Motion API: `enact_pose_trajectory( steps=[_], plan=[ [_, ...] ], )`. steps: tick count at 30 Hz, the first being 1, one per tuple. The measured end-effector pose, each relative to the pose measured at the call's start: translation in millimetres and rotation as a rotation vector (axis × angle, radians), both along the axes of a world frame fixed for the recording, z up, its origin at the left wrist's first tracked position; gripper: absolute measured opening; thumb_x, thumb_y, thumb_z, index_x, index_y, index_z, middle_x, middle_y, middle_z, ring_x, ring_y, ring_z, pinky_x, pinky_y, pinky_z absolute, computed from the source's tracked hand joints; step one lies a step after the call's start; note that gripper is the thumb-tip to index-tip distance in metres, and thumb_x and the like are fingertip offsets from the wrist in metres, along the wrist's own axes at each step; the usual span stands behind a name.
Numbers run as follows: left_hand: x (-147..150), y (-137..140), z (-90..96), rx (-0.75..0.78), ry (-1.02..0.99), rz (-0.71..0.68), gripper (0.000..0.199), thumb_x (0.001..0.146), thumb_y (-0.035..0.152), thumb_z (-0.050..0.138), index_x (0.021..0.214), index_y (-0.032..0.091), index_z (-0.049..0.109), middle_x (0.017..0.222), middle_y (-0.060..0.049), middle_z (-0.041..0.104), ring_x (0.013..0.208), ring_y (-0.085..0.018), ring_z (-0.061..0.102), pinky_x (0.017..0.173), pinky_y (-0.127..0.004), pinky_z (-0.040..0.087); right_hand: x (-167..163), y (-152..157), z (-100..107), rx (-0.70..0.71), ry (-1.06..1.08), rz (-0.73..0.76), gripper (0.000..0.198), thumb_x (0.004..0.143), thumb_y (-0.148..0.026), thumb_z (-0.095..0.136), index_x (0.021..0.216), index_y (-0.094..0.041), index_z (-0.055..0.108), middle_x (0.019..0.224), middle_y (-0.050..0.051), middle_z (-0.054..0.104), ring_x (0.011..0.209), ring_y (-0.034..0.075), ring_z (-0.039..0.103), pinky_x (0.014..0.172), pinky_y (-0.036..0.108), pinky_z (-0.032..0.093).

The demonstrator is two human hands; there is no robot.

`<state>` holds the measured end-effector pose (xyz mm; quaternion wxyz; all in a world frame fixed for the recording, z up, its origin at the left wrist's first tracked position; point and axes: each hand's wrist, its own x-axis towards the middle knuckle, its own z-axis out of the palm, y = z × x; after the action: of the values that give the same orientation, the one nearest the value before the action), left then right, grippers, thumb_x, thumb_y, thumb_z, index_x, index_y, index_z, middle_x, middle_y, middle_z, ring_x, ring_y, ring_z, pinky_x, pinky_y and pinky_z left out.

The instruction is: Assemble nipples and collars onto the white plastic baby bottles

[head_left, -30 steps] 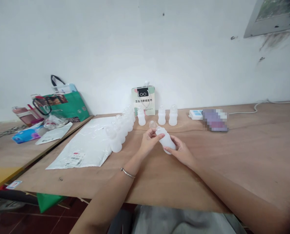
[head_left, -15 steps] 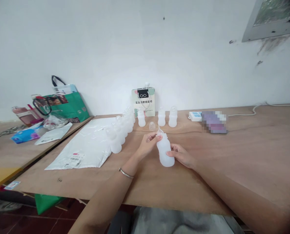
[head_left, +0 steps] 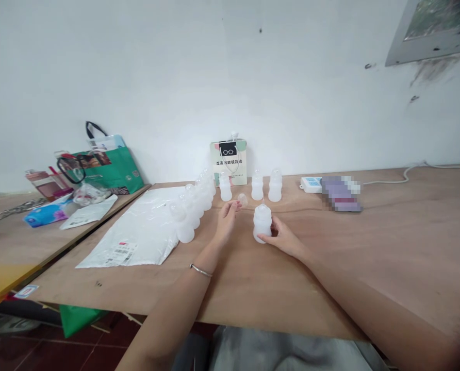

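Observation:
A frosted white baby bottle (head_left: 262,226) stands upright on the table, with a teat showing at its top and no cap over it. The fingers of my right hand (head_left: 282,237) are wrapped round its lower right side. To the left, my left hand (head_left: 227,219) has its fingertips pinched at the near left edge of a clear domed bottle cap (head_left: 243,199), which is at the tabletop. Behind stand two capped bottles, one (head_left: 257,185) beside another (head_left: 275,185). A third capped bottle (head_left: 225,188) is just beyond my left hand.
A slanting row of several capped bottles (head_left: 185,226) stands beside a white plastic mailer (head_left: 137,226). Against the wall is a paper bag (head_left: 230,159). A white box (head_left: 310,184) and a pixelated purple item (head_left: 340,195) lie right. A green bag (head_left: 121,170) sits far left.
My left hand has left the bottle's neck and moved left and away from me to the clear cap. My right hand has brought the bottle upright onto the table, slightly farther away.

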<state>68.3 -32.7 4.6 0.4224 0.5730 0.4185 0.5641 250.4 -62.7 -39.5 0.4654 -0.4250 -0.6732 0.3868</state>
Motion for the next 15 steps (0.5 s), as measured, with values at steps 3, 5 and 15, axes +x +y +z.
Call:
enact_pose_trajectory(
  steps=[3,5,15],
  plan=[
    [-5,10,-8.9,0.052,0.1,0.072,0.032,0.081,0.043,0.045,0.099,0.019,0.056,0.105,-0.007,0.061,0.097,-0.018,0.055,0.084,-0.031,0.04,0,-2,2,-0.019,-0.06,-0.021,0.056,0.067,-0.037,0.067,0.116,-0.018,0.045,0.112,0.01,0.06,0.097,0.023,0.06,0.082,0.039,0.049],
    [-7,19,-12.1,0.076,0.212,0.132,0.03,0.081,0.038,0.045,0.101,0.018,0.056,0.106,-0.008,0.06,0.098,-0.018,0.055,0.086,-0.032,0.04,0,-4,4,-0.027,-0.07,-0.02,0.056,0.068,-0.037,0.066,0.116,-0.018,0.046,0.11,0.01,0.06,0.096,0.022,0.06,0.082,0.039,0.049],
    [23,80,14.4,0.037,0.655,0.164,0.058,0.072,0.023,0.056,0.126,0.013,0.038,0.122,-0.017,0.051,0.111,-0.028,0.048,0.091,-0.037,0.036,-1,-6,8,-0.064,-0.049,-0.019,0.059,0.067,-0.035,0.067,0.118,-0.017,0.045,0.112,0.009,0.06,0.1,0.023,0.058,0.085,0.04,0.047]
  ],
)
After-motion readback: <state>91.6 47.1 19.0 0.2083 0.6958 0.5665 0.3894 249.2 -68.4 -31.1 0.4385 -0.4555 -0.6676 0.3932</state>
